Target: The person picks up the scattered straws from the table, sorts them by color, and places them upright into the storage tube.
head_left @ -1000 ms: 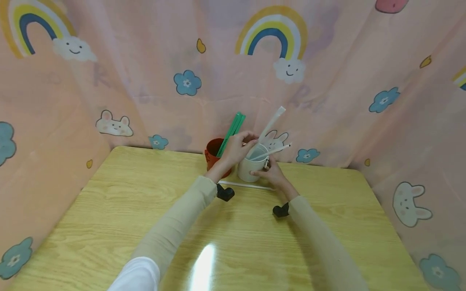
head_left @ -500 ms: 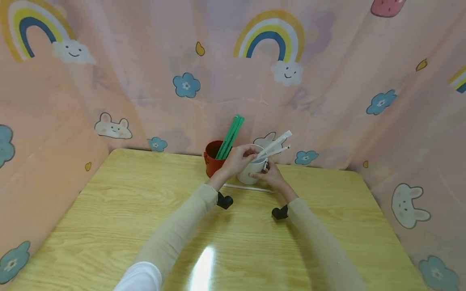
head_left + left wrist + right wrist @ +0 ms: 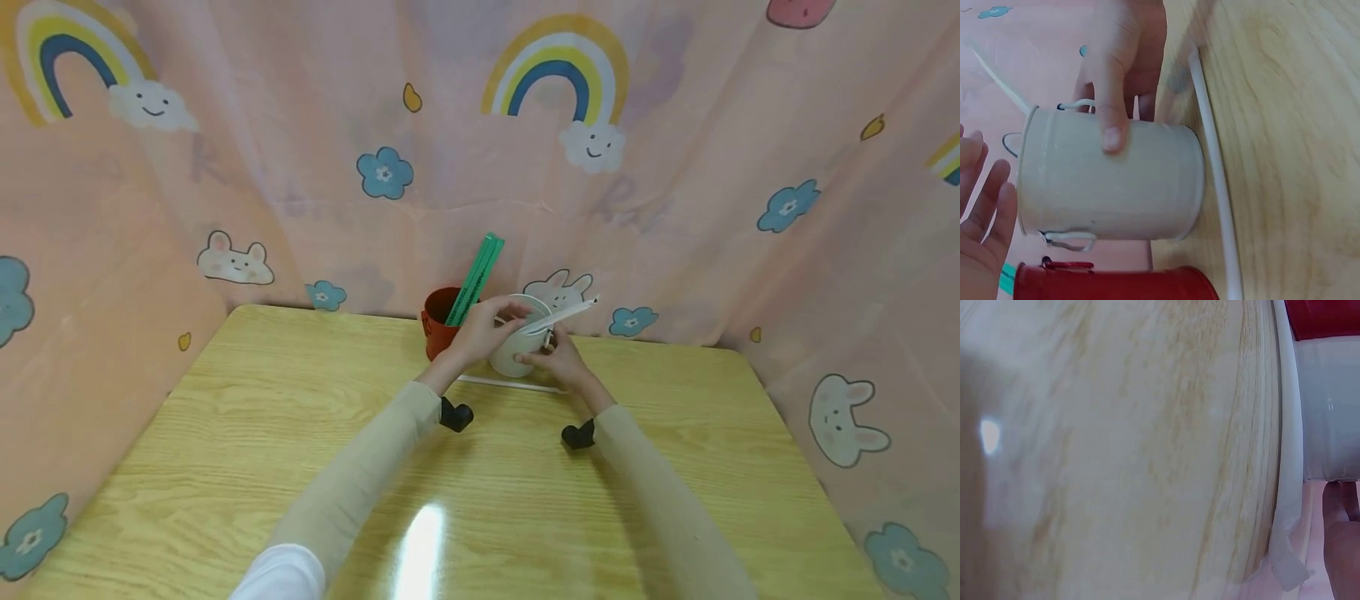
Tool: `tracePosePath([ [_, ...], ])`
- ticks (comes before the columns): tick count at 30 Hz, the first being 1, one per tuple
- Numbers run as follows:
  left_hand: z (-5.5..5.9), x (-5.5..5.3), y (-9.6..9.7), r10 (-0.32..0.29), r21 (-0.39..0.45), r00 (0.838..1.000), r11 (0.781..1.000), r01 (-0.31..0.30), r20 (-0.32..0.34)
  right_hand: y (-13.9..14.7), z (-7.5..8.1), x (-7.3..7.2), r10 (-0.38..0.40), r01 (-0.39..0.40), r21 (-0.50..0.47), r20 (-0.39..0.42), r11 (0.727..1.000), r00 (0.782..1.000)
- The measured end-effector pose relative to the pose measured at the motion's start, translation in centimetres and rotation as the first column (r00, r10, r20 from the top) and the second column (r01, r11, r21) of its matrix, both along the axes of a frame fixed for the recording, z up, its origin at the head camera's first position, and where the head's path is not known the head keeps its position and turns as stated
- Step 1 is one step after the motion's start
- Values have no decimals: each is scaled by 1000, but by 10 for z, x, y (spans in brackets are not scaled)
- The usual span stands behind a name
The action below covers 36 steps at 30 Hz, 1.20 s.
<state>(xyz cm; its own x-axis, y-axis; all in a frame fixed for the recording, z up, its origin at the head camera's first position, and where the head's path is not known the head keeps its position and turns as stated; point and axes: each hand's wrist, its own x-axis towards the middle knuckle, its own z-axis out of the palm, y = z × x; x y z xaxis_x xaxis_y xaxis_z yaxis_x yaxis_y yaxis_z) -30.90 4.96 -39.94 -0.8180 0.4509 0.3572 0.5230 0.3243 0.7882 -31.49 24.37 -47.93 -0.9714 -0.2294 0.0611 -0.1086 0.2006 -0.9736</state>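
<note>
A white metal bucket [image 3: 512,357] stands near the back of the table, with white wrapped straws [image 3: 564,315] leaning out over its right rim. My right hand [image 3: 558,357] grips the bucket's right side; in the left wrist view its thumb [image 3: 1112,128] lies along the wall near a wire handle. My left hand [image 3: 487,327] is at the bucket's left rim, and the left wrist view shows its fingers [image 3: 1000,215] loosely bent with nothing between them and the thumb. A red bucket [image 3: 437,335] stands close on the left, holding green wrapped sticks [image 3: 476,279].
A long white wrapped straw [image 3: 513,384] lies on the wooden table [image 3: 480,492] just in front of both buckets. Behind the table's back edge hangs a pink patterned curtain [image 3: 450,242].
The wide white straw has tipped down and to the right, from steep to low beside the other one. My left hand has lowered slightly at the rim. My right hand keeps its hold.
</note>
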Motion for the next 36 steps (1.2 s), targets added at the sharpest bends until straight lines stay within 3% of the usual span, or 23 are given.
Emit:
tracePosePath([
  [4,-6,2,-8,-17,19,1000,1000,17,-10,1,-6,-3,-5,6,9,-24,1000,1000],
  [13,-21,12,-26,-62,105,995,993,53,83,1,-4,-4,-8,8,3,-32,1000,999],
  [17,-35,16,-34,-105,37,988,994,101,115,0,-5,-1,-7,7,-9,1,1000,1000],
  [21,-43,18,-41,-135,-94,977,984,152,166,0,-6,-1,-19,19,-10,-3,1000,1000],
  [26,-50,19,-46,-111,-220,965,961,165,239,2,-7,-4,-16,16,3,-16,1000,1000],
  [36,-62,21,-50,-99,-342,969,923,175,228,2,-1,-5,-7,8,40,-25,999,1000],
])
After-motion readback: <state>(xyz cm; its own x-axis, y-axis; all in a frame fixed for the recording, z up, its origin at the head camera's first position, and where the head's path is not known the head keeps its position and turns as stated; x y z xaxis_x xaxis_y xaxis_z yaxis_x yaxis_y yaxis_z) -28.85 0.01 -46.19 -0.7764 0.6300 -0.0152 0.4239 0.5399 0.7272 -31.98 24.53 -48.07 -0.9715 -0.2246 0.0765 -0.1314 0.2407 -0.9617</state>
